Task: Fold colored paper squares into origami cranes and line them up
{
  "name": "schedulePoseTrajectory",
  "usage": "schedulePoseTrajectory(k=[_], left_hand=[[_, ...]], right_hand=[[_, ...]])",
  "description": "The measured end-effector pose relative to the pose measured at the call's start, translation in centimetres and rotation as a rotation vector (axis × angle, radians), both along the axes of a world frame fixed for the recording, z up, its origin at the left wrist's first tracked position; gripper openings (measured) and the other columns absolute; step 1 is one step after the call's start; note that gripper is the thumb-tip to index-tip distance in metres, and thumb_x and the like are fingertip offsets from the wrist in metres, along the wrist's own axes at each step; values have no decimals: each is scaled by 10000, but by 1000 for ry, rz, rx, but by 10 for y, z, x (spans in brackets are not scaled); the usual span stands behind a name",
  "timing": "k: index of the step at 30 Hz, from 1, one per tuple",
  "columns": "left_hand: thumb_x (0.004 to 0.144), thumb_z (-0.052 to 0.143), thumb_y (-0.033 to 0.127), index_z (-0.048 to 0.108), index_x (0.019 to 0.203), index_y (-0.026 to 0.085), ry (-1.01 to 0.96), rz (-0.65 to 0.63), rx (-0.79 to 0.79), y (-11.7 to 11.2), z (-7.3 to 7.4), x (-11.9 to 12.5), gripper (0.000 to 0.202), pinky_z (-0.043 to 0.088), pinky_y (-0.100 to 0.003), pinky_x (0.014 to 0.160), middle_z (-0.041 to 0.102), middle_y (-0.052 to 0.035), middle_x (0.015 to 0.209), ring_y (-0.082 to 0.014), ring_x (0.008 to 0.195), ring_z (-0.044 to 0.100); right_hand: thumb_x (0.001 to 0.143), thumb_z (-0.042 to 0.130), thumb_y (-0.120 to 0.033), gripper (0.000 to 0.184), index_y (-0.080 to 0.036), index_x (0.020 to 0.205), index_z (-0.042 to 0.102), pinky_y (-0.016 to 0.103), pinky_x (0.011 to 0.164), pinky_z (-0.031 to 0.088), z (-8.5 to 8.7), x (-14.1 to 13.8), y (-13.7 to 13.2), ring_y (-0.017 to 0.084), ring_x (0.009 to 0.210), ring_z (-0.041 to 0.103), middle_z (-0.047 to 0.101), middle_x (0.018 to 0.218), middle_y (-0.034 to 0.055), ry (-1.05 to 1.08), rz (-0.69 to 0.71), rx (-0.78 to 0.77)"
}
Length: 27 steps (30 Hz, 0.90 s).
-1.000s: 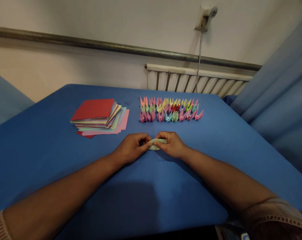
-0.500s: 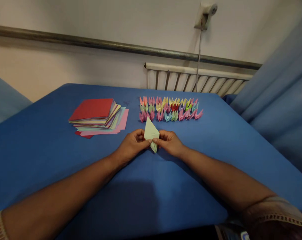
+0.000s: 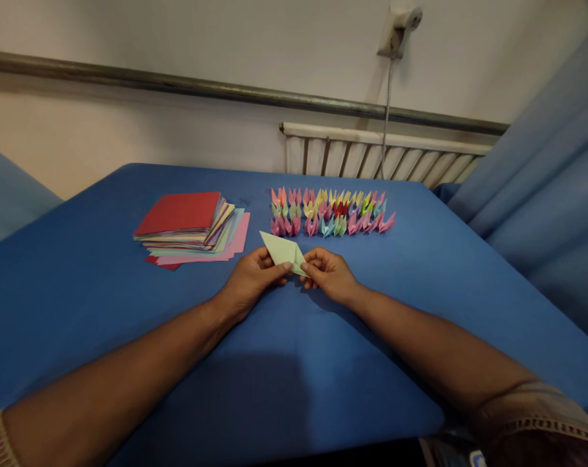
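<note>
Between my two hands is a pale green piece of folded origami paper point(image 3: 282, 251), kite-shaped, with its long point toward the upper left. My left hand point(image 3: 249, 280) is closed on its lower left edge, thumb on top near the middle. With thumb and fingers, my right hand point(image 3: 331, 275) pinches the short point at the lower right. The paper is held just above the blue table point(image 3: 255, 383). Some fingertips are hidden behind it.
Rows of small folded paper cranes point(image 3: 340, 209) in many colours stand beyond my hands. A stack of coloured paper sheets point(image 3: 181, 214), red on top, lies at the left. A radiator point(image 3: 362, 152) and a metal rail point(image 3: 225, 89) run along the wall; blue curtains point(image 3: 556, 194) hang at right.
The green paper has turned anticlockwise, its long point swinging from upright to the upper left. My right hand's grip has shifted to the short lower-right point.
</note>
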State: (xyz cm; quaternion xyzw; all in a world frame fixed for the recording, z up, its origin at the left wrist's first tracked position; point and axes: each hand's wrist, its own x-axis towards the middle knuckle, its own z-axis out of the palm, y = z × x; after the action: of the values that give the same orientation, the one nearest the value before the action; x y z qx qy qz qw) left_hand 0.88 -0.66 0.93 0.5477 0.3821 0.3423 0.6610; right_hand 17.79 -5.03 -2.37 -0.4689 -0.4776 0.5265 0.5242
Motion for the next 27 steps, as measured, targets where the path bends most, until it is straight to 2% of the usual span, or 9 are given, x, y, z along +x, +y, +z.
schedulePoseTrajectory(k=[3, 5, 8, 10, 14, 18, 21, 24, 27], left_hand=[[560, 857, 250, 620, 1066, 152, 10, -26, 115, -2, 0, 1, 567, 520, -294, 745, 718, -69, 1001, -189, 841, 672], [582, 848, 278, 641, 1026, 142, 27, 3, 134, -1, 0, 1, 508, 510, -284, 715, 717, -51, 914, -168, 764, 655], [699, 770, 376, 687, 911, 126, 36, 59, 93, 3, 0, -1, 338, 452, -242, 579, 685, -29, 760, -118, 604, 572], [738, 734, 410, 692, 831, 118, 14, 74, 51, 5, 0, -3, 309, 424, -233, 536, 656, -26, 694, -112, 574, 542], [705, 767, 363, 696, 813, 125, -13, 75, -7, 4, 1, -3, 272, 394, -224, 490, 660, -30, 706, -109, 562, 530], [691, 782, 325, 708, 866, 138, -18, 44, -30, 0, 1, -1, 266, 400, -230, 500, 661, -16, 701, -98, 530, 519], [698, 777, 321, 707, 890, 139, -34, 37, -50, 0, 0, -1, 274, 405, -237, 511, 666, -20, 708, -107, 542, 533], [709, 768, 325, 700, 891, 136, -48, 40, -65, 1, 0, -2, 271, 402, -242, 516, 675, -27, 731, -113, 555, 539], [729, 755, 349, 688, 887, 132, -60, 46, -76, 2, 0, -2, 277, 415, -247, 537, 677, -32, 746, -123, 584, 558]], right_hand=[[739, 703, -419, 282, -194, 813, 549, 197, 449, 426, 1, 1, 1, 71, 433, 534, 614, 588, -58, -16, -21, 27], [751, 681, -415, 262, -192, 812, 559, 201, 457, 425, 1, 0, 0, 69, 440, 523, 605, 596, -56, -33, 3, 47], [767, 658, -401, 235, -189, 820, 570, 206, 469, 420, 1, 0, -2, 75, 470, 523, 598, 618, -48, -61, 51, 70], [776, 650, -394, 224, -189, 822, 571, 209, 476, 415, 1, 1, -2, 78, 481, 517, 590, 624, -48, -76, 57, 78], [765, 676, -397, 243, -194, 842, 566, 215, 498, 419, -1, 1, -2, 85, 521, 511, 587, 652, -47, -75, 24, 93], [696, 755, -358, 326, -201, 898, 552, 234, 601, 473, -3, -2, -3, 106, 658, 589, 651, 789, -22, -29, 14, 131], [748, 707, -432, 285, -197, 805, 554, 223, 535, 457, -2, -1, -3, 102, 593, 566, 617, 707, -32, -57, -14, 122], [825, 591, -548, 379, -187, 714, 556, 211, 434, 396, 1, 4, -1, 88, 462, 505, 552, 577, -41, -95, -38, 81], [832, 552, -609, 452, -177, 700, 569, 212, 418, 380, 4, 8, -1, 85, 418, 500, 544, 520, -39, -88, -13, 38]])
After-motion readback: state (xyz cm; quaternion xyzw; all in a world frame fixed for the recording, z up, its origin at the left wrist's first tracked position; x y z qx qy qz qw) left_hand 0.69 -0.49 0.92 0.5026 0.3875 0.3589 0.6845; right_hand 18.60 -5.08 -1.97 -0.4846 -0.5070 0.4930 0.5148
